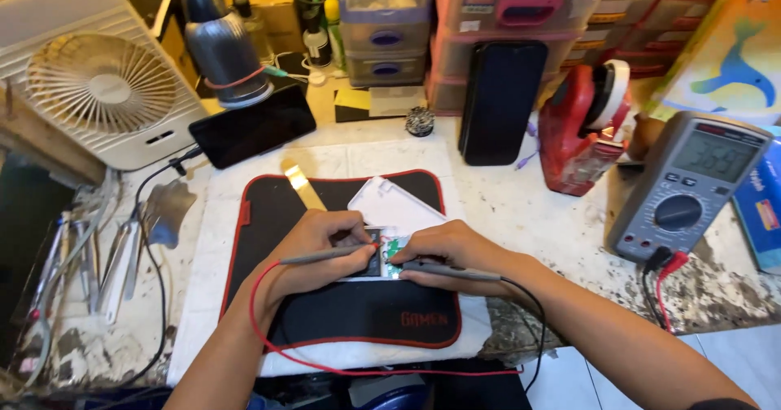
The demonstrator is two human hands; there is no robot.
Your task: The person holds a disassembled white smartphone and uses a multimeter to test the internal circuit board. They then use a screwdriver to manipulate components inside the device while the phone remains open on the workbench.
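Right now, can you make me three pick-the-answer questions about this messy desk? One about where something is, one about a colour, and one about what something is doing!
1. Where is the white fan?
A. far left of the table
B. on the black mat
C. beside the meter

2. What colour is the wire from the probe in the left hand?
A. green
B. red
C. yellow

3. What is the multimeter doing?
A. lying screen down
B. packed in a box
C. switched on, screen showing digits

Answers:
1 A, the fan stands at the far left, behind the tools.
2 B, a red wire loops from that probe over the black mat.
3 C, its screen faces up with digits lit while the right hand holds the other probe.
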